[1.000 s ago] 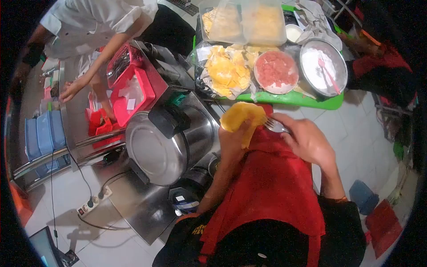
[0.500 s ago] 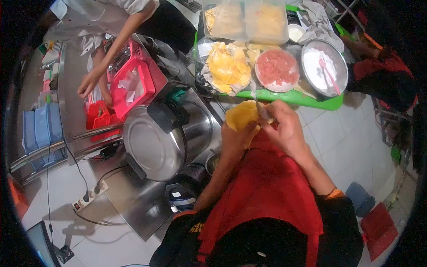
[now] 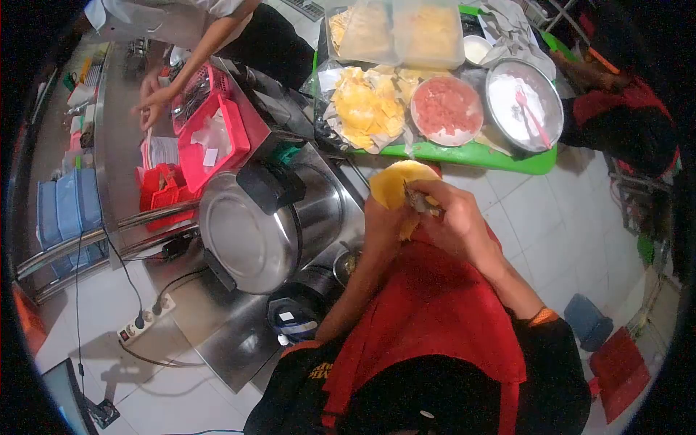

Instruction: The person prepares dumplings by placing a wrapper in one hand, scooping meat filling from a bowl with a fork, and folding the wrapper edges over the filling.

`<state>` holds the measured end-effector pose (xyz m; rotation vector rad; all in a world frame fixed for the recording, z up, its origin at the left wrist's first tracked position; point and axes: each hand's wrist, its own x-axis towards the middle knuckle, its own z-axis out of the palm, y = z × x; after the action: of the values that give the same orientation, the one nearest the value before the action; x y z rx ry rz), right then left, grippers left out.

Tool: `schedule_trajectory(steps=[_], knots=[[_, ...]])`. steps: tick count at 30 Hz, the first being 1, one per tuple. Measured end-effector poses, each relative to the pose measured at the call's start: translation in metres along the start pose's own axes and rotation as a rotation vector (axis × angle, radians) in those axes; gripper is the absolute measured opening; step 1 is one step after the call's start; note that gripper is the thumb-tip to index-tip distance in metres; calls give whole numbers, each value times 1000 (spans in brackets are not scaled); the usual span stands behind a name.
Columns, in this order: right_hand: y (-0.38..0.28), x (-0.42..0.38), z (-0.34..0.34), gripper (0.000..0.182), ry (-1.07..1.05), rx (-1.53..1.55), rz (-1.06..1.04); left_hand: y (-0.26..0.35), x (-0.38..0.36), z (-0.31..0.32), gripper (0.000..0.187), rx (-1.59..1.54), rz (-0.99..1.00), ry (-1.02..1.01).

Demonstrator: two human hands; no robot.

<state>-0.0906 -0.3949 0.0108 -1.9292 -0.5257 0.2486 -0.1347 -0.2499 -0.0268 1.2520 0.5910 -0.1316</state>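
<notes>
My left hand [image 3: 388, 221] is wrapped round a thin yellow wrapper [image 3: 395, 181], whose rim spreads above my fingers. My right hand [image 3: 453, 216] pinches a small metal utensil [image 3: 415, 199] against the wrapper's right side. Beyond my hands, a green table [image 3: 536, 165] bears a pile of yellow sheets [image 3: 366, 109], a bowl of pink filling [image 3: 446, 109] and a metal bowl of white stuff [image 3: 507, 101] with a pink spoon in it.
Plastic containers [image 3: 428, 36] stand at the table's far side. A large lidded steel pot [image 3: 250, 232] is at my left, near pink baskets [image 3: 235, 138]. One person's hands [image 3: 156, 101] are at the steel counter [image 3: 119, 145]. Another person [image 3: 623, 130] is at the right.
My right hand has moved slightly left, bringing the utensil into the wrapper. The wrapper's opening has widened. At the upper left, the other person's hands have come together.
</notes>
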Motion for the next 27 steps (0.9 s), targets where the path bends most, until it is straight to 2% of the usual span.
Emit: schedule_trajectory(steps=[7, 10, 13, 15, 17, 21, 27], knots=[[3, -4, -3, 42, 21, 3, -35, -5, 0, 2, 39, -91, 27, 18], [-2, -2, -4, 38, 141, -5, 82, -3, -3, 4, 40, -127, 22, -12], [0, 3, -7, 33, 166, -60, 63, -1, -7, 2, 39, -192, -16, -54], [8, 4, -5, 32, 189, -111, -60, 2, -8, 3, 38, -226, -21, -73], [16, 2, -6, 31, 152, -129, -62, 10, -10, 8, 36, -37, -21, -50], [18, 5, -7, 24, 148, -99, -40, 8, -8, 9, 36, 59, 35, -22], [24, 11, -19, 22, 152, -112, 83, -2, -4, 5, 38, -222, -47, -39]])
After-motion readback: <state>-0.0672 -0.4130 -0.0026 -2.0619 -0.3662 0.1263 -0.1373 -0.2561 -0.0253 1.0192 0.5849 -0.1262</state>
